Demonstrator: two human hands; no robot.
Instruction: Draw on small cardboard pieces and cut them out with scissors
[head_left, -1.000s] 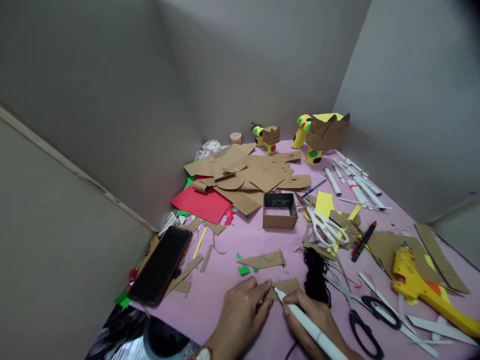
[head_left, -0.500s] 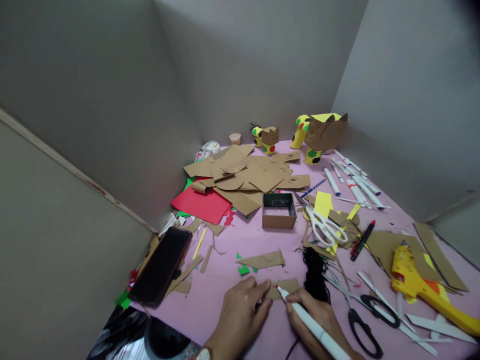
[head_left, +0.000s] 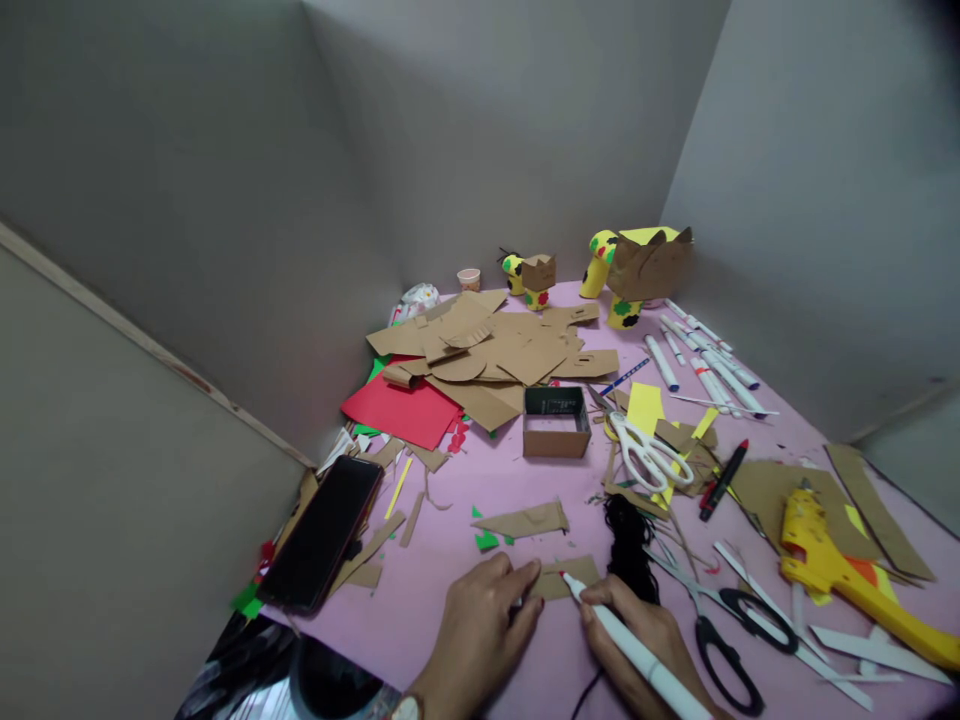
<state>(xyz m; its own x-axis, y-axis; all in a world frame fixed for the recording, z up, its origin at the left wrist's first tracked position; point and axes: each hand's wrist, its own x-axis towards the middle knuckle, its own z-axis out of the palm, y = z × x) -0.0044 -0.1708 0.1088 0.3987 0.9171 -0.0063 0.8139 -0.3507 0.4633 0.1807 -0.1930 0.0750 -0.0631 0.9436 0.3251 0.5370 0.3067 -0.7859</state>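
Note:
My left hand (head_left: 480, 630) lies near the front edge of the pink table (head_left: 510, 480), its fingertips pressing down a small brown cardboard piece (head_left: 571, 573). My right hand (head_left: 649, 640) grips a white marker (head_left: 637, 655), whose red tip touches that piece. A tangle of black yarn (head_left: 628, 545) lies just right of the piece, close to my right hand.
A black phone (head_left: 322, 530) lies at the left. Cardboard scraps (head_left: 487, 350) and red paper (head_left: 405, 410) are piled behind, beside a small open box (head_left: 556, 422). White scissors (head_left: 652, 455), black scissors (head_left: 720, 620), a yellow glue gun (head_left: 832, 570), several markers (head_left: 705, 360) and paper animals (head_left: 637, 265) are at the right.
The marker tip has slid slightly to the right across the cardboard piece. My left hand has stayed pressed on the piece.

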